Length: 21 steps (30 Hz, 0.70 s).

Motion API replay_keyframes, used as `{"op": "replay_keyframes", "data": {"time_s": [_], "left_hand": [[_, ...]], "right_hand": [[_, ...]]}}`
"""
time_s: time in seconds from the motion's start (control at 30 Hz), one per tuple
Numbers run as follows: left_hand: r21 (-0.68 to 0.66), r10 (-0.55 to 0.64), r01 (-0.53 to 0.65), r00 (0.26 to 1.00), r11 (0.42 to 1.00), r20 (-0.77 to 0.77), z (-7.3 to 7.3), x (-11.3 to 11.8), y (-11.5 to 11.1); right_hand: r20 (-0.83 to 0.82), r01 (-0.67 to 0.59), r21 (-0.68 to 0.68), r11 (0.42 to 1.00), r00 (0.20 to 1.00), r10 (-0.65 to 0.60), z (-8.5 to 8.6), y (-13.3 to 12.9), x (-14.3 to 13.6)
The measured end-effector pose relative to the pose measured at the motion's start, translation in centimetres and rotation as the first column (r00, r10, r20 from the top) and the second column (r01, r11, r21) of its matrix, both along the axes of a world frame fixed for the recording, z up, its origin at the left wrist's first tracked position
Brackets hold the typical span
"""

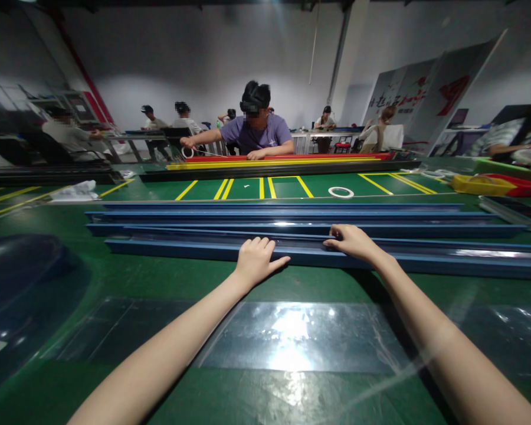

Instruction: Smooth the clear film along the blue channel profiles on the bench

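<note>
A long blue U-shaped channel (pixel 194 248) lies across the table in front of me, its open side up. My left hand (pixel 257 260) rests over its near wall, fingers curled into the channel and thumb stretched out to the right along the front. Farther right, my right hand (pixel 351 241) has its thumb and fingers bent together at the far wall of the same channel; its fingertips are partly hidden. Just behind, more blue channels (pixel 221 217) lie side by side, close to the one under my hands.
A clear plastic sheet (pixel 327 339) lies on the green table (pixel 212 395) nearer me. A dark blue rounded object (pixel 22 301) stands at left. Beyond are a white ring (pixel 340 192), white cloth (pixel 75 191), yellow tray (pixel 480 185) and a co-worker (pixel 261 130) behind coloured strips (pixel 269 165).
</note>
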<state>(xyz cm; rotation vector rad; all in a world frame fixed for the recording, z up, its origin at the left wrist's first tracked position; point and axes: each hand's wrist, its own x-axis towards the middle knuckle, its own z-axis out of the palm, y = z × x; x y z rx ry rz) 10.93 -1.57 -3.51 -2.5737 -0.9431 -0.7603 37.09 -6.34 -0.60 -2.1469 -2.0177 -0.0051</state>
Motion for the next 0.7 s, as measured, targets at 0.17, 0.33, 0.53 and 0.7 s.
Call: {"op": "replay_keyframes", "data": {"time_s": [0.17,0.33,0.53,0.7], "left_hand": [[-0.003,-0.003,0.003,1.000,1.000,0.000,0.04,-0.02,-0.01],[-0.002,0.000,0.000,1.000,1.000,0.003,0.02,0.00,0.00],[0.004,0.012,-0.012,1.000,1.000,-0.013,0.06,0.05,-0.04],[0.018,0.009,-0.009,1.000,1.000,-0.015,0.11,-0.02,-0.14]], "right_hand": [[0.009,0.000,-0.003,1.000,1.000,0.000,-0.15,0.12,0.15],[0.001,0.010,0.002,1.000,1.000,-0.010,-0.20,0.14,0.17],[0.020,0.004,0.024,1.000,1.000,-0.005,-0.06,-0.05,-0.10],[0.075,-0.036,0.003,0.999,0.997,0.036,0.38,-0.23,-0.37]]}}
